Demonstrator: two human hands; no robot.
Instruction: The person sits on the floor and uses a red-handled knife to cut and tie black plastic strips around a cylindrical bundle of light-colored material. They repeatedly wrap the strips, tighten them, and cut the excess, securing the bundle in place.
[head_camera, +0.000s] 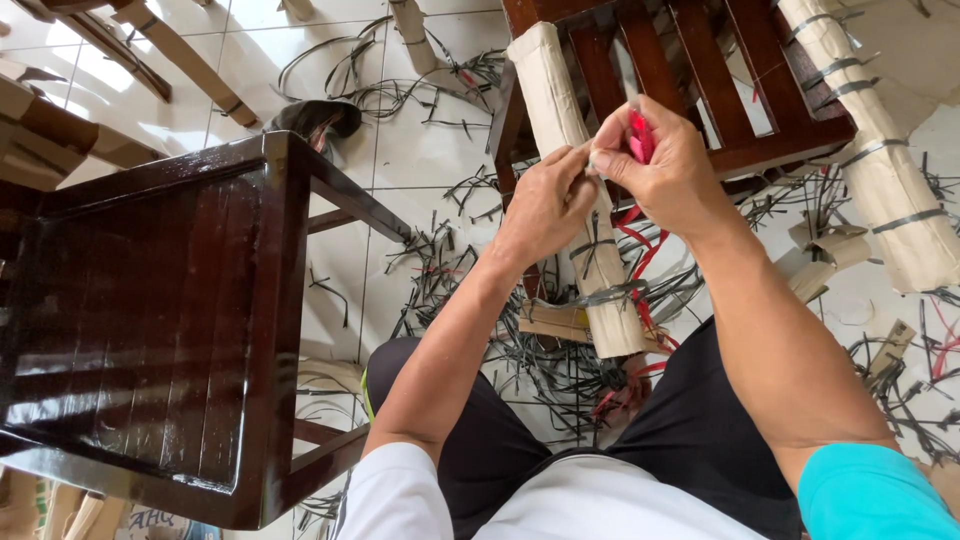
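Gripping a small red tool (640, 137) between thumb and fingers, the right hand (660, 165) is closed just above a paper-wrapped chair leg (580, 190). The left hand (545, 205) touches it from the left, fingers pinched on the beige wrapping at the same spot. Below both hands, grey straps (592, 248) band the leg. Beyond them, red and black strap offcuts (450, 270) litter the tiled floor (410, 150). Far left stands an unwrapped dark glossy chair (150, 320); right, another wrapped leg (880, 160).
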